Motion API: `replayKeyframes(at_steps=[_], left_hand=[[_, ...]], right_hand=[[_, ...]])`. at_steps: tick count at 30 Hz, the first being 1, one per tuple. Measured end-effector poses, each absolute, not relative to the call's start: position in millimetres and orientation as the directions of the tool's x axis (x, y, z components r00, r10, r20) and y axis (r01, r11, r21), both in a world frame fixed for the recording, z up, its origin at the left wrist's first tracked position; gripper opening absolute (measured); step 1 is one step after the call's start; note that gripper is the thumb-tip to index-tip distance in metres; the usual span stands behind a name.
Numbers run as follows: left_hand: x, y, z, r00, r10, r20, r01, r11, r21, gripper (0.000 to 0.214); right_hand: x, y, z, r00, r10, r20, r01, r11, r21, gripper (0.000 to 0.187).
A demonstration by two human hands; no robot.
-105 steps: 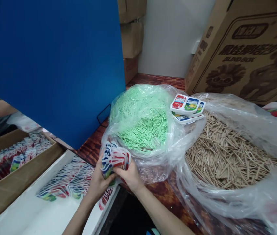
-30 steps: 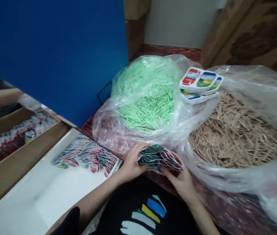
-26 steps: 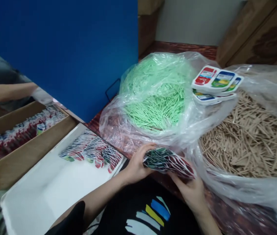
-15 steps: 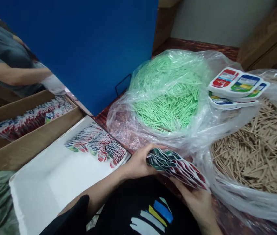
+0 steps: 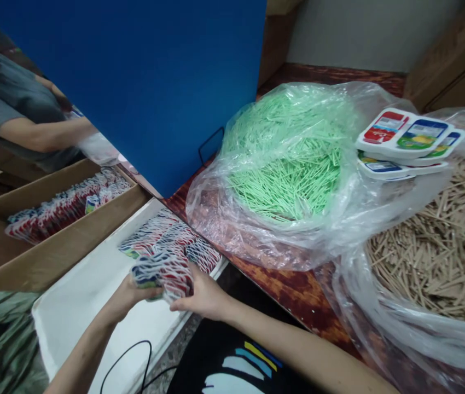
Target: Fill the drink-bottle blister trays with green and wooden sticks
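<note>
Pinching the stack (image 5: 161,272), left hand (image 5: 126,295) and right hand (image 5: 209,298) have fingers part-closed on its ends; uneven pressure could spill it into the tray (image 5: 82,309).

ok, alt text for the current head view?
A person's left hand and right hand hold a stack of white-edged printed pieces at a white tray containing more. Right: green sticks and brown sticks in clear plastic on a reddish-brown table. Left: an open cardboard box.
</note>
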State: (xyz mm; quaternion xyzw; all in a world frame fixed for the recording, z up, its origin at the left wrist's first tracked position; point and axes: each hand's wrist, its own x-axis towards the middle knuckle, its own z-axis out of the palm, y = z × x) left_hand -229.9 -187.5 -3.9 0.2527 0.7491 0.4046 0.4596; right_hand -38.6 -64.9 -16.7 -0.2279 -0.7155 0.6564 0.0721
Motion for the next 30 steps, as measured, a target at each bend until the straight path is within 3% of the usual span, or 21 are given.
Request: replayKeyframes(at_steps=[2,4,9,12,15,18,21,23,25,27,30], left_hand=[[-235.0,-201.9,-0.2,-0.439,0.746,-0.501,0.062,0.582,0.811,0.044],[-235.9,-207.9,5.1,-0.399,0.764,-0.507,0.155,0.601,0.784,0.035],[-232.9,-205.0,7.8,-0.281,0.838,-0.467,0.423,0.545,0.724,0.022],[-232.8,-203.9,-4.6,-0.326,0.847,-0.42,0.489,0.531,0.692,0.019],[-236.4,-200.8,-23.9,-0.408,0.814,-0.413,0.476,0.576,0.665,0.023],[-247.6,-193.3,-42.7,-0.461,0.759,-0.46,0.355,0.633,0.688,0.043],[-266.9,-188.5,-61.7,-0.408,0.729,-0.55,0.02,0.61,0.792,0.064],[-276.5,-189.7,-79.7,-0.382,0.654,-0.653,-0.279,0.592,0.756,0.057],[-275.1,-191.8,-104.2,-0.4,0.435,-0.806,-0.503,0.631,0.59,0.042],[-260.6,-190.4,-132.7,-0.39,0.344,-0.854,-0.559,0.648,0.517,0.032],[-229.4,-176.7,-171.3,-0.333,0.337,-0.881,-0.641,0.605,0.473,0.03]], right_hand=[[-46.3,-70.8,-17.8,-0.896,0.396,-0.203,0.235,0.032,-0.972,0.101],[-50.0,-74.5,-12.7,-0.902,0.371,-0.219,0.269,0.09,-0.959,0.104],[-69.9,-85.3,-0.7,-0.921,0.274,-0.275,0.371,0.405,-0.836,0.081],[-88.4,-87.1,-10.1,-0.915,0.309,-0.258,0.394,0.55,-0.736,0.062],[-103.6,-77.8,-29.1,-0.922,0.303,-0.242,0.38,0.585,-0.717,0.042],[-112.5,-64.8,-50.3,-0.894,0.323,-0.31,0.442,0.534,-0.721,0.041],[-115.4,-56.9,-68.1,-0.837,0.376,-0.396,0.54,0.458,-0.706,0.045],[-114.7,-53.8,-76.4,-0.796,0.435,-0.421,0.593,0.416,-0.69,0.042],[-112.9,-50.1,-81.5,-0.746,0.508,-0.431,0.64,0.369,-0.674,0.037],[-110.6,-44.5,-83.5,-0.698,0.563,-0.442,0.673,0.307,-0.673,0.035],[-107.3,-32.7,-81.3,-0.654,0.596,-0.466,0.693,0.227,-0.684,0.038]])
